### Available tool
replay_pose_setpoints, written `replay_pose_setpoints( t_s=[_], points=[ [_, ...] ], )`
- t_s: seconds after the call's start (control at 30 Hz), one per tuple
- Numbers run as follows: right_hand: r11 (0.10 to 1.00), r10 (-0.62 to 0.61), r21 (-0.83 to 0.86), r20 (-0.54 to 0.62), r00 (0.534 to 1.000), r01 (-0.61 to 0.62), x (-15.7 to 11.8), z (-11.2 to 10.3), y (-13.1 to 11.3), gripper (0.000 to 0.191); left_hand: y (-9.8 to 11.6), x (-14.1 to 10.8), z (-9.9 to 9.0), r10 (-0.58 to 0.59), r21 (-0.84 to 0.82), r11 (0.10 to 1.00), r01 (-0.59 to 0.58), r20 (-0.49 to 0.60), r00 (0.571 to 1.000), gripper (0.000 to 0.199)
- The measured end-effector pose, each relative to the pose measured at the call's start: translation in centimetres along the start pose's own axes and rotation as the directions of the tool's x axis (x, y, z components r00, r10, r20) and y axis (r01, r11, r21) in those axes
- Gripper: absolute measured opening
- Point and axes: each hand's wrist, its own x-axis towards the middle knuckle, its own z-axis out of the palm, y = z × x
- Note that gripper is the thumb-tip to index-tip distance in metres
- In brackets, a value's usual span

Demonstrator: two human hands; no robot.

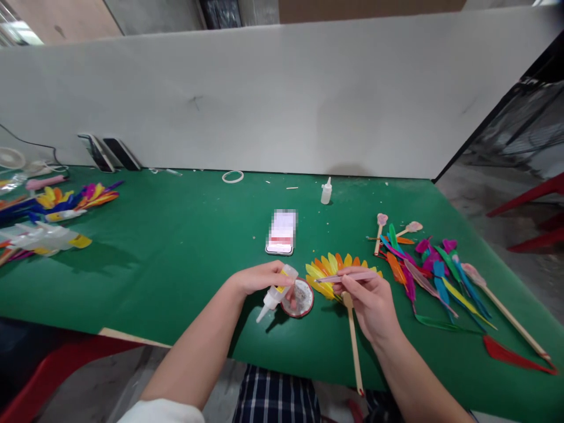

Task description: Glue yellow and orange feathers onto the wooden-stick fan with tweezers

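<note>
My left hand (264,279) is closed around a small white glue bottle (277,294) with a yellow label. The bottle is tilted, its nozzle pointing down and left above the table. Just right of it lies a round lid-like dish (304,301) with a red rim and a whitish inside, partly behind my fingers. My right hand (368,296) pinches slim pinkish tweezers (339,277), tips pointing left. Beneath that hand is a fan of yellow and orange feathers (324,271) on a wooden stick (353,346); my hand hides part of the fan.
A lit phone (282,232) lies on the green table (189,235). Behind it stands another small bottle (326,191). Loose coloured feathers (436,270) and wooden sticks (506,308) lie at right. More feather pieces (97,195) and plastic bottles (48,238) are at left. A white partition (247,100) borders the back.
</note>
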Motion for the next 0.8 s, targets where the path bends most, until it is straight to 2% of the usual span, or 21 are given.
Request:
replay_pose_setpoints(
  t_s=[0.1, 0.17, 0.23, 0.33, 0.4, 0.53, 0.63, 0.73, 0.8],
  points=[
    [1.000, 0.002, 0.012, -0.005, 1.000, -0.002, 0.1, -0.2, -0.4, 0.012, 0.2, -0.1, 0.1, 0.084, -0.036, 0.996, -0.084, -0.003, 0.996, 0.049],
    [1.000, -0.014, 0.006, -0.018, 1.000, 0.014, 0.1, -0.4, -0.7, 0.012, 0.1, 0.0, 0.2, 0.163, -0.056, 0.984, -0.167, -0.075, 0.984, 0.054],
    [0.999, -0.037, -0.001, -0.029, 0.999, 0.037, 0.3, -0.5, -0.8, 0.011, -0.1, 0.2, 0.2, 0.211, -0.076, 0.970, -0.229, -0.190, 0.959, 0.059],
    [0.998, -0.066, 0.004, -0.041, 0.997, 0.067, 0.5, -0.5, -0.7, 0.009, -0.8, 0.6, 0.0, 0.211, -0.112, 0.958, -0.264, -0.348, 0.913, 0.065],
    [0.998, -0.063, 0.008, -0.048, 0.997, 0.064, 0.7, -0.4, -0.6, 0.010, -1.3, 1.1, -0.1, 0.188, -0.123, 0.957, -0.263, -0.424, 0.886, 0.062],
    [0.999, -0.031, 0.021, -0.060, 0.998, 0.033, 1.1, -0.2, -0.8, 0.013, -1.6, 2.1, 0.3, 0.138, -0.166, 0.952, -0.255, -0.513, 0.847, 0.054],
    [0.997, -0.054, 0.053, -0.100, 0.993, 0.060, 1.6, -0.6, -1.4, 0.013, 0.1, 2.3, 1.3, 0.132, -0.293, 0.894, -0.340, -0.551, 0.824, 0.053],
    [0.990, -0.091, 0.089, -0.157, 0.983, 0.106, 2.1, -1.4, -2.2, 0.011, 3.8, 0.9, 1.6, 0.195, -0.318, 0.845, -0.429, -0.564, 0.802, 0.049],
    [0.987, -0.103, 0.106, -0.187, 0.977, 0.124, 2.3, -2.0, -2.7, 0.010, 6.9, -1.5, 0.9, 0.335, -0.193, 0.809, -0.555, -0.625, 0.705, 0.045]
  ],
)
